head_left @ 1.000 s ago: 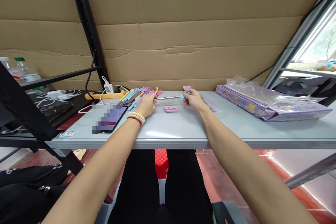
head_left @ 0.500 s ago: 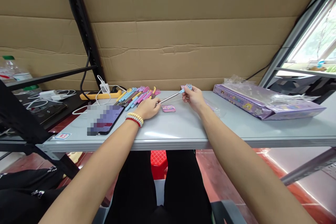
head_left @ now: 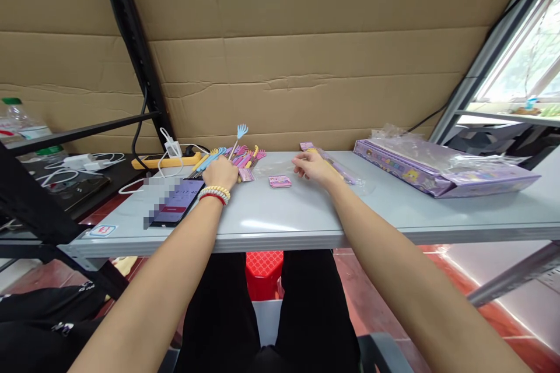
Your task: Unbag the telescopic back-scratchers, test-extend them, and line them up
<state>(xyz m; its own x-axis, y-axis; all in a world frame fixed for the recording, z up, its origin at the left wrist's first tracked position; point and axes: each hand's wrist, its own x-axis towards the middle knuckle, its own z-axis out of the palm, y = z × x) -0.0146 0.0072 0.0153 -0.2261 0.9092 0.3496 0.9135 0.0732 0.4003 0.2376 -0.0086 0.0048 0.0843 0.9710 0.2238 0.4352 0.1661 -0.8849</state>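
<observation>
My left hand (head_left: 221,173) is closed around the handle of a blue back scratcher (head_left: 242,130), its claw head pointing up. A small pink card (head_left: 245,175) hangs beside the same hand. Under and behind it lies a row of back scratchers (head_left: 212,157) in yellow, blue, purple and pink. My right hand (head_left: 312,166) hovers over the table with fingers loosely bent and apart, nothing visible in them. Close to its fingertips lies a clear plastic bag (head_left: 272,168). Pink printed cards (head_left: 280,181) lie between my hands. Beyond my right hand is a bagged scratcher (head_left: 336,168), partly hidden.
A purple box (head_left: 437,178) with plastic bags on top sits at the right. At the left lie a phone (head_left: 179,204), a yellow power strip (head_left: 188,160) and white cables. Cardboard (head_left: 306,58) walls off the back of the grey table (head_left: 280,221).
My left hand has moved left to the row, with the blue scratcher now upright in it. My right hand has let go of the claw end and shifted slightly left.
</observation>
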